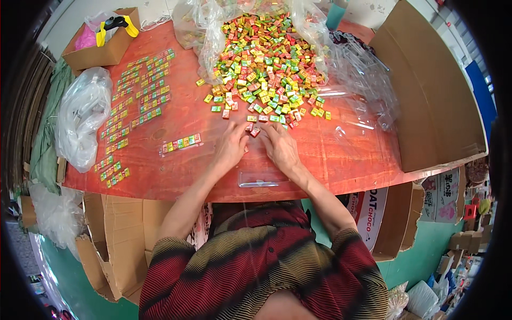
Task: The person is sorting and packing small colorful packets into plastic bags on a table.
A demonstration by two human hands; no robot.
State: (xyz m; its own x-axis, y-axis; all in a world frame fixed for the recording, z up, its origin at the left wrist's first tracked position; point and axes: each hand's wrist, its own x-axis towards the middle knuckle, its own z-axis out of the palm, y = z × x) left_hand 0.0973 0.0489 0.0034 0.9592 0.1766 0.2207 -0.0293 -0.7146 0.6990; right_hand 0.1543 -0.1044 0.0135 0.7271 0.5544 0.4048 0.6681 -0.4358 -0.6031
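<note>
My left hand (231, 145) and my right hand (281, 148) meet at the near edge of a large heap of small coloured boxes (266, 64). Between my fingertips is a small red box (255, 132), pinched by the right fingers as far as I can see. The left fingers curl around another little red box (249, 127), partly hidden by the hand. Below my hands lies a clear plastic tray (258, 179). Left of them, a row of several small boxes (182, 143) sits in a similar clear tray.
Several filled rows of boxes (154, 88) cover the table's left side. A clear plastic bag (84, 120) lies at the left edge. Clear plastic trays (368, 85) pile up at the right, beside a tall cardboard box (432, 85). Open cartons (125, 229) stand below the table edge.
</note>
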